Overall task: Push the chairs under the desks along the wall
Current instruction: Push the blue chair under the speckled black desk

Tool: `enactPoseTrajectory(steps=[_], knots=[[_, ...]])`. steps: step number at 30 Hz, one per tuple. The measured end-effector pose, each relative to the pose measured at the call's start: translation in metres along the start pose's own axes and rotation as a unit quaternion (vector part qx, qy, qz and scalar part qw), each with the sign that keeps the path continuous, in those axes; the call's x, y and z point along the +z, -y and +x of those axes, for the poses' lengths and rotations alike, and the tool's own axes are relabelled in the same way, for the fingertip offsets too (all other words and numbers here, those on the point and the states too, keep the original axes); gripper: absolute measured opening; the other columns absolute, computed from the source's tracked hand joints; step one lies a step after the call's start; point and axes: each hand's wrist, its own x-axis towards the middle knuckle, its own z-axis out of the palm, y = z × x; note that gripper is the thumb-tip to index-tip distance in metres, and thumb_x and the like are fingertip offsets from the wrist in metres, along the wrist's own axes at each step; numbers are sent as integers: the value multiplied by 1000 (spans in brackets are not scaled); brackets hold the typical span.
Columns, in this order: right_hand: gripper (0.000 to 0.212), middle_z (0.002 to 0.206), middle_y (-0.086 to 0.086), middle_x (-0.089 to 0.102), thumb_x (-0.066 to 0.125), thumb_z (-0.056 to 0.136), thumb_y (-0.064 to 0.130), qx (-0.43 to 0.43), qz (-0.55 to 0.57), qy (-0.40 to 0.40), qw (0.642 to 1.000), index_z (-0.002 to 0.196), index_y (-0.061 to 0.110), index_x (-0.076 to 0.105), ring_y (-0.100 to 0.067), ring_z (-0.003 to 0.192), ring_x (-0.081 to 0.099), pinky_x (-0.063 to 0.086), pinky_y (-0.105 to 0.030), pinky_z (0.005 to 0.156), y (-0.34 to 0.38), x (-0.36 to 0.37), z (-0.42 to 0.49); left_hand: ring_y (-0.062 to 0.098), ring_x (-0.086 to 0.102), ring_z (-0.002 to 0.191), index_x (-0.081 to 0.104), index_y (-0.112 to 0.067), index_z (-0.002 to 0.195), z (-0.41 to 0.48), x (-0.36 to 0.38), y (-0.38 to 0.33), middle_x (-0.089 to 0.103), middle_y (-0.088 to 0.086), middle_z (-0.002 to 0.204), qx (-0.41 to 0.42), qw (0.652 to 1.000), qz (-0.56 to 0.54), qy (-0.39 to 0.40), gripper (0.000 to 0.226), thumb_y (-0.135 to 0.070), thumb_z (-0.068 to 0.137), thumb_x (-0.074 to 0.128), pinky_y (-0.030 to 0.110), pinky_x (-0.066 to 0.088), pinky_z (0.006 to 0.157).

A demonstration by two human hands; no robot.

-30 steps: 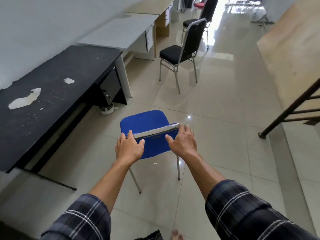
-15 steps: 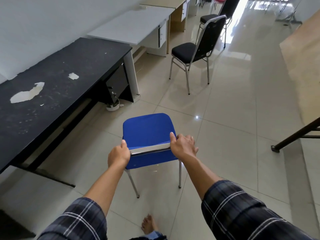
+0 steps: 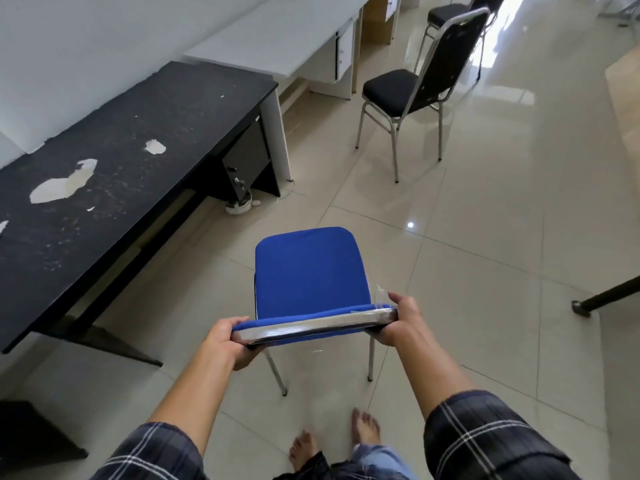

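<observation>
A blue chair (image 3: pixel 310 271) with chrome legs stands on the tiled floor in front of me, its seat facing away. My left hand (image 3: pixel 227 341) grips the left end of its chrome-edged backrest top, and my right hand (image 3: pixel 401 318) grips the right end. A black desk (image 3: pixel 114 143) with peeling patches runs along the wall to the left of the chair, with a gap of floor between them. Further on, a black chair (image 3: pixel 412 88) stands out from a white desk (image 3: pixel 277 32).
A second black chair (image 3: pixel 441 15) and a wooden desk (image 3: pixel 379 15) lie further along the wall. A dark metal leg (image 3: pixel 602 299) reaches in from the right edge. My bare feet (image 3: pixel 332 441) are below the chair. A small white object (image 3: pixel 239 206) sits under the black desk's end.
Both hands slid from the middle of the backrest out to its ends. The chair's seat has swung to point straight ahead, and I have stepped forward along the desks.
</observation>
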Motion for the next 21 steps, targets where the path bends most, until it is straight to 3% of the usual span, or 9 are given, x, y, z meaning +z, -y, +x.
enactPoseTrajectory(steps=[4,6,8,13,15,21], knots=[[56,125,-12,68,54,78,-2,61,11,-3,998,134,4,55,-30,114,70,57,-58,89,7,-2,13,34,66,107,60,-3,95,2,-3,0,64,15,118,3,1000,-11,3,18,3,78,57,49,55,89],[69,133,-6,65,47,70,-7,70,20,14,997,138,4,53,-25,123,65,55,-59,93,9,-4,18,35,66,108,57,0,95,4,-1,0,63,16,121,7,1000,-13,-1,19,5,77,53,49,54,92],[73,135,-6,64,45,68,-9,74,54,27,995,139,6,52,-22,126,64,52,-51,103,12,-5,22,34,66,110,55,1,92,3,2,1,62,17,120,11,1000,-25,-8,16,6,78,50,49,53,95],[70,138,-6,62,45,66,-10,81,70,31,994,134,5,54,-17,130,59,46,-36,110,27,-3,29,32,65,111,52,0,81,-2,13,11,60,17,104,26,998,-56,-33,7,6,81,48,51,52,96],[71,140,-3,60,45,66,-10,87,52,40,994,134,7,55,-15,131,58,46,-38,110,32,2,32,34,66,108,52,1,81,-4,18,13,59,17,97,37,996,-69,-38,7,7,81,48,52,52,94],[48,138,-1,61,46,68,-8,96,29,54,993,113,5,56,-15,128,60,49,-44,107,38,20,34,35,68,105,53,-1,81,-4,21,7,60,16,112,45,992,-103,-50,10,9,79,51,53,54,92]])
